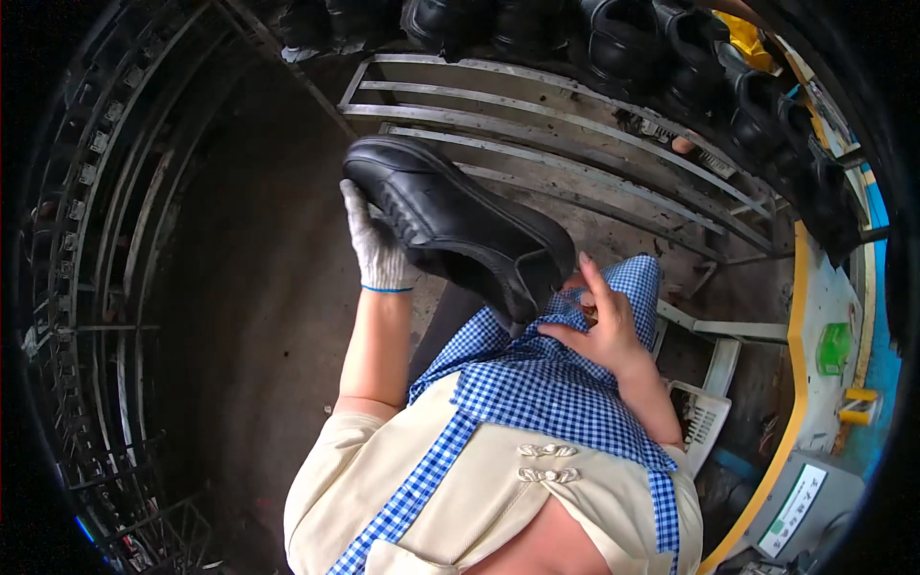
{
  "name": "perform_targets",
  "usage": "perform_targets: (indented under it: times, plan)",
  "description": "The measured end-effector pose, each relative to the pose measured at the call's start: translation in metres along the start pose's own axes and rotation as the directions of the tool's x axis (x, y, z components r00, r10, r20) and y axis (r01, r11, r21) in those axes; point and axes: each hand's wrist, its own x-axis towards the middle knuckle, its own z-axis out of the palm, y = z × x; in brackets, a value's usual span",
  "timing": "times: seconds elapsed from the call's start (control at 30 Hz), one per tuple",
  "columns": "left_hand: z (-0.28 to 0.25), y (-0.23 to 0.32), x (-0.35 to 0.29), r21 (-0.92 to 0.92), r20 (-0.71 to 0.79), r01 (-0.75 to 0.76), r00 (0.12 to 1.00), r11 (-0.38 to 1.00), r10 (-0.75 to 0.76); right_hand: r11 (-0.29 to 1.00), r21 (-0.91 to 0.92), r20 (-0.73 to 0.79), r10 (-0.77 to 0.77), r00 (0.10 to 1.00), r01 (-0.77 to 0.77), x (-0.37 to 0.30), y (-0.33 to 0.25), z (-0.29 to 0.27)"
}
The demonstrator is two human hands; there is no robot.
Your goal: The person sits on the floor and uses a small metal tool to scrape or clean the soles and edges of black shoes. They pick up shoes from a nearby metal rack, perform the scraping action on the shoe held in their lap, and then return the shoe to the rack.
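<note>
A black lace-up leather shoe is held out before me, its toe up and to the left and its heel toward my lap. My left hand, in a white knit glove with a blue cuff edge, is closed around the toe half from below. Most of its fingers are hidden behind the shoe. Beside the heel is my bare right hand, its index finger raised and its thumb apart from it. Nothing shows in its grasp. Under the shoe, a blue checked apron covers my lap.
Several black shoes line a rack along the far side. Below them runs a frame of metal bars. A tall metal rack stands at left. On the right are a yellow-edged bench, a green plastic item and a grey box.
</note>
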Motion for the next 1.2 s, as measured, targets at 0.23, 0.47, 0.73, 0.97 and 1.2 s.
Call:
perform_targets:
  times: [0.23,0.47,0.73,0.97,1.2]
  plan:
    - [-0.02,-0.01,-0.009,0.116,-0.032,0.191,0.982,0.975,-0.188,0.942,0.333,-0.051,-0.027,0.998,0.043,0.013,-0.009,-0.008]
    - [-0.086,-0.015,-0.025,0.572,-0.138,0.304,0.951,0.762,-0.276,0.738,0.664,-0.102,0.246,0.964,-0.119,0.031,-0.008,-0.015]
    - [-0.081,-0.013,-0.051,0.563,-0.345,0.481,0.876,0.672,-0.338,0.706,0.695,-0.168,0.341,0.925,-0.134,0.031,0.013,-0.008]
    - [-0.08,-0.015,-0.046,0.732,-0.233,0.345,0.937,0.587,-0.26,0.666,0.701,-0.097,0.444,0.891,-0.255,0.029,0.021,-0.011]
    - [0.002,-0.014,-0.046,0.947,0.245,-0.244,0.969,0.208,0.024,0.962,0.256,-0.172,0.142,0.975,-0.095,0.047,-0.01,-0.002]
